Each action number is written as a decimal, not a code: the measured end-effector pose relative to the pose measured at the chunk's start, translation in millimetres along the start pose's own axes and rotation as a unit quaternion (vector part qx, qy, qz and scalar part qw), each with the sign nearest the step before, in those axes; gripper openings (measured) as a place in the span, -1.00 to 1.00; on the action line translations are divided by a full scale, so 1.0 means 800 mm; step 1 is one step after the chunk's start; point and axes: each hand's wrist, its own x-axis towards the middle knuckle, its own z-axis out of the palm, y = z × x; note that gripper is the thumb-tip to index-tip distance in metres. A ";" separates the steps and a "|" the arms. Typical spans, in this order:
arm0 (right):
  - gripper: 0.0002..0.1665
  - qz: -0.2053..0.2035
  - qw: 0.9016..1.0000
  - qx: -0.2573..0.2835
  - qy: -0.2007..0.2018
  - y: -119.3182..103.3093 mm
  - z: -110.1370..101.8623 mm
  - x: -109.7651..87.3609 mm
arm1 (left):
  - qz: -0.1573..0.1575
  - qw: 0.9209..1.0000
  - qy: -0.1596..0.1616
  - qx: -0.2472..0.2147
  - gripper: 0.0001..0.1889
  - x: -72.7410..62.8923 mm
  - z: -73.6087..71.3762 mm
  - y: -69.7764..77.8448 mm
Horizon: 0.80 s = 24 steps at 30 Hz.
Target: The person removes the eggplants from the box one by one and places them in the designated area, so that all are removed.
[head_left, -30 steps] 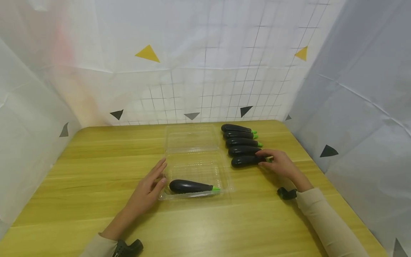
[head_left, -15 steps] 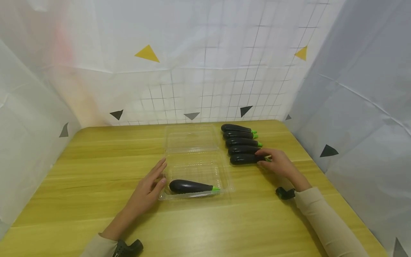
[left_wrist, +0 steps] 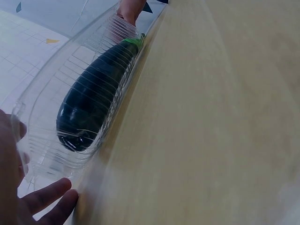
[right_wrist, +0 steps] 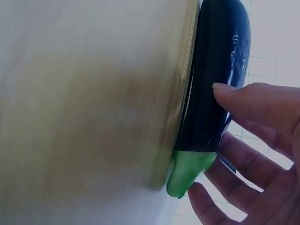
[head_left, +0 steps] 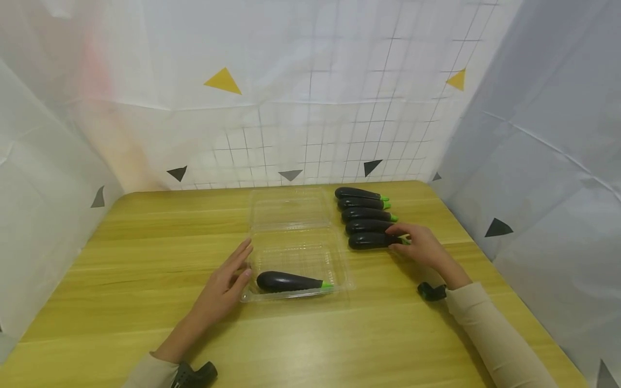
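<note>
A clear plastic clamshell box (head_left: 297, 253) lies with its lid (head_left: 290, 211) folded back on the wooden table. Along its near side rests one dark eggplant (head_left: 287, 282) with a green stem end, seen through the ribbed wall in the left wrist view. My left hand (head_left: 220, 288) is at the box's left edge, fingers extended and touching it. At the near end of a row on the right, my right hand (head_left: 421, 247) pinches another eggplant (right_wrist: 218, 61) close to its green stem (right_wrist: 190, 171), thumb on one side and fingers on the other. That eggplant lies on the table.
Several more eggplants (head_left: 366, 215) lie side by side behind the held one, green ends to the right. White sheeting (head_left: 291, 134) with grid lines and triangles stands along the table's back edge and both sides. The wooden table (head_left: 301, 345) extends in front of the box.
The nearest eggplant of the row has shifted slightly back and left with my right hand, closer to its neighbour. My left hand and the box have stayed put.
</note>
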 end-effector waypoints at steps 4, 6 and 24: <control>-0.58 -0.015 1.000 -0.008 0.002 -0.008 -0.004 0.002 | 0.000 1.000 -0.001 -0.001 -0.43 0.000 0.000 0.000; -0.56 -0.026 1.000 -0.015 0.004 -0.015 -0.007 0.004 | -0.001 1.000 -0.002 -0.001 -0.43 0.000 0.001 0.001; -0.64 -0.115 0.991 -0.004 0.066 -0.131 -0.014 0.032 | 0.000 1.000 -0.001 -0.004 -0.42 -0.001 0.001 0.002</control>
